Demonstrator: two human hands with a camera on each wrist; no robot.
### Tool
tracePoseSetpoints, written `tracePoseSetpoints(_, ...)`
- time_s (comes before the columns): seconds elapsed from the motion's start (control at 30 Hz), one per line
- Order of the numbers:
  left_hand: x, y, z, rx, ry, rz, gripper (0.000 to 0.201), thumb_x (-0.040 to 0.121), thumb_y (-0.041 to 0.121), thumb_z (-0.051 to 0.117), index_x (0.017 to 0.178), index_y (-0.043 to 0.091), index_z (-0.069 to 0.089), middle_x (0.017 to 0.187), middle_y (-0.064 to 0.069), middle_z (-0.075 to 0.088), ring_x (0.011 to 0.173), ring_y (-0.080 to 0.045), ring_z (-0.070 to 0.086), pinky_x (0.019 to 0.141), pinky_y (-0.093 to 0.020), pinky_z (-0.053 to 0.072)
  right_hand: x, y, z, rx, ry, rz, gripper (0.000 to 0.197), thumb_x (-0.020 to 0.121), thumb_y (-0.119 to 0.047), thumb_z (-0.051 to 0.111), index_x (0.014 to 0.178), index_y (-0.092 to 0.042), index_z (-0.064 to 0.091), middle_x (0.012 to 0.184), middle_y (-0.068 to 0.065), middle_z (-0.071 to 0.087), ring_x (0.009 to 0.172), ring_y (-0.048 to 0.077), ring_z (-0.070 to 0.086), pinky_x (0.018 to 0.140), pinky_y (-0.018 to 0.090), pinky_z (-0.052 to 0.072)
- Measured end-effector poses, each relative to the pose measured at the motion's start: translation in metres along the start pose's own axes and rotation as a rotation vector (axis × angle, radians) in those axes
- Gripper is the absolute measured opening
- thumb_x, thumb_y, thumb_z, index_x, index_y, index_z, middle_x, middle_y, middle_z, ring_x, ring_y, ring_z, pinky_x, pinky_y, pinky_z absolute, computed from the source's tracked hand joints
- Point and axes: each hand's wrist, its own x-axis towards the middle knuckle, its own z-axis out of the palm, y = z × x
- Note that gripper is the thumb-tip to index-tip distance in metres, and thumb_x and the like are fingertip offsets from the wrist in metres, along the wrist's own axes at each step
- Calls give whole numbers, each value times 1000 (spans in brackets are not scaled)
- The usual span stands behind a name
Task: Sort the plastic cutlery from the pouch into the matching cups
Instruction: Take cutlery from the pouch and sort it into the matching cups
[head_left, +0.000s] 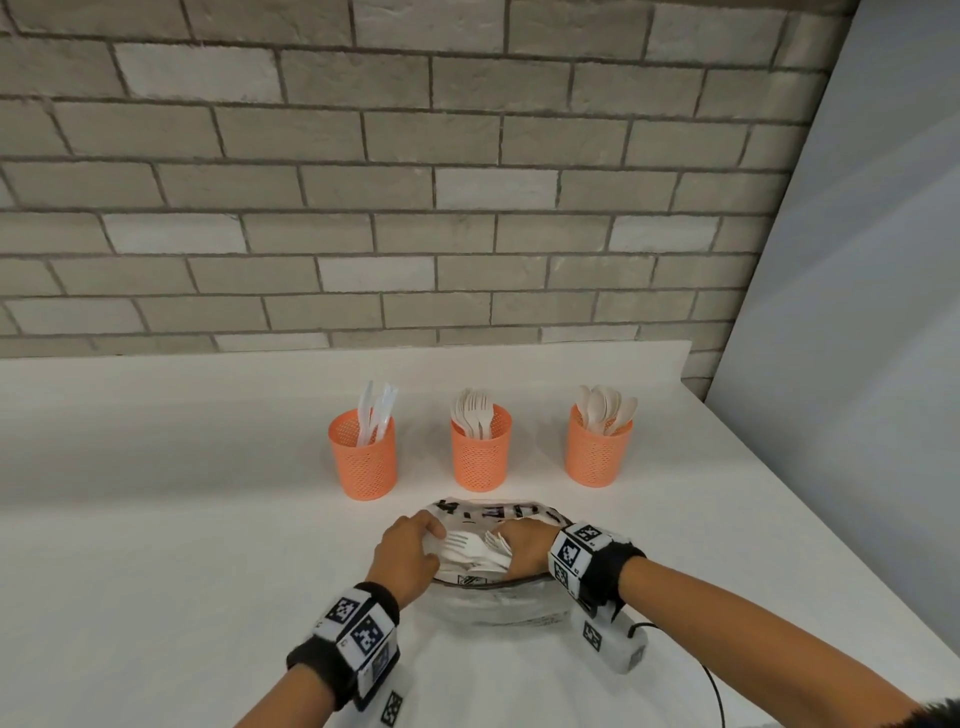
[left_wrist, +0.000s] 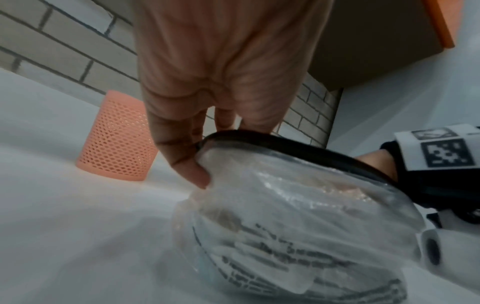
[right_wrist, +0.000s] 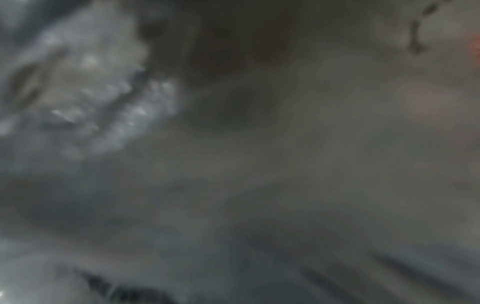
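Observation:
A clear plastic pouch (head_left: 498, 605) with a black zip rim lies open on the white counter near me. White plastic cutlery (head_left: 467, 551), forks among it, shows in its mouth. My left hand (head_left: 408, 551) pinches the left side of the pouch's rim (left_wrist: 272, 142), thumb (left_wrist: 191, 168) outside on the plastic. My right hand (head_left: 524, 548) is inside the opening, fingers curled round white pieces at its fingertips. Behind stand three orange mesh cups: knives (head_left: 363, 454), forks (head_left: 480, 452), spoons (head_left: 597, 449). The right wrist view is dark and blurred.
A grey brick wall rises behind the counter (head_left: 156, 519), and a pale panel (head_left: 857, 312) borders it on the right. A black cable (head_left: 711, 686) runs from my right wrist unit. One orange cup (left_wrist: 116, 137) stands to the left of my left hand.

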Motion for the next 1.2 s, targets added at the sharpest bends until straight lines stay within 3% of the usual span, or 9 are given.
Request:
tracePoseSetpoints(0.17,0,-7,-5,-6,31,-64,34,82,0,50,108,20,56,112,-9,53,106,-26,54,87,-28,40,-6,2,-4,13,39,9,48,91,-35,56,127,-5,47,126,17,56,115,32,53,85,28,38)
tracePoseSetpoints(0.37,3,3,-10,-152,87,-39,37,83,2,51,119,8,57,120,-9,58,102,-37,60,88,-38,50,-20,2,-10,157,88,-94,47,88,-39,60,127,-16,50,123,8,60,113,26,55,95,28,40)
tracePoseSetpoints(0.57,2,3,-2,-97,26,-22,35,87,7,48,121,9,54,116,-13,58,56,-18,57,62,-23,50,-30,-3,-16,424,242,-139,17,83,-17,64,96,-22,54,86,-1,61,73,15,58,70,25,49)
tracePoseSetpoints(0.63,1,4,-4,-45,3,-18,34,87,12,50,121,12,54,111,-13,55,71,-21,58,78,-29,51,-34,-8,-26,607,257,-205,22,85,-6,59,82,-25,49,71,-3,54,53,5,53,55,20,47)
tracePoseSetpoints(0.7,-1,7,-8,22,45,24,31,87,15,54,117,17,58,114,-11,49,98,-25,55,92,-28,43,-39,-12,-42,732,329,-236,24,86,0,55,76,-21,51,64,-2,52,47,1,52,56,21,48)
tracePoseSetpoints(0.83,-10,34,-24,-316,315,220,17,91,10,52,100,19,63,110,-4,55,100,-12,51,85,-18,39,-50,-13,-82,1028,498,-244,20,91,-9,53,72,-14,55,54,-4,54,53,5,57,69,20,50)
tracePoseSetpoints(1.0,-9,72,-29,-1075,-40,-60,28,99,24,38,109,6,58,102,-12,62,94,-22,60,81,-28,50,-58,-17,-114,1635,540,-299,19,91,-6,48,76,-18,49,44,-7,47,41,9,46,50,23,43)
tracePoseSetpoints(1.1,-5,82,-21,-1383,-301,-250,45,99,38,32,112,1,54,101,-17,60,94,-27,59,84,-35,47,-63,-25,-117,1709,576,-330,20,91,-6,47,75,-18,49,44,-6,46,40,9,45,46,20,44)
tracePoseSetpoints(1.2,-1,92,-18,-1566,-378,-348,51,99,41,31,108,-3,56,98,-21,59,91,-29,59,80,-36,53,-66,-34,-112,1627,685,-308,18,89,-3,50,76,-16,51,46,-3,48,40,10,47,46,22,45)
